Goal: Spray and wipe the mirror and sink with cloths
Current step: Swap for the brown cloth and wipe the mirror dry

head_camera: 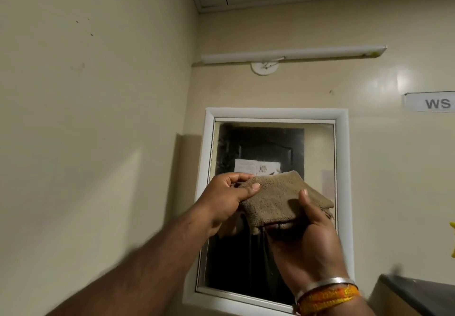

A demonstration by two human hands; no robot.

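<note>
Two hands hold one folded brown cloth (280, 201) before the mirror (317, 143). Left hand (229, 200) pinches its left corner between thumb and fingers; right hand (305, 237) clamps its lower right edge, thumb on top. Its long axis runs left-right, tilted downward rightward.

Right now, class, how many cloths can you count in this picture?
1: a brown cloth held by both hands, left hand and right hand, before the mirror. Others may lie out of view.
</note>
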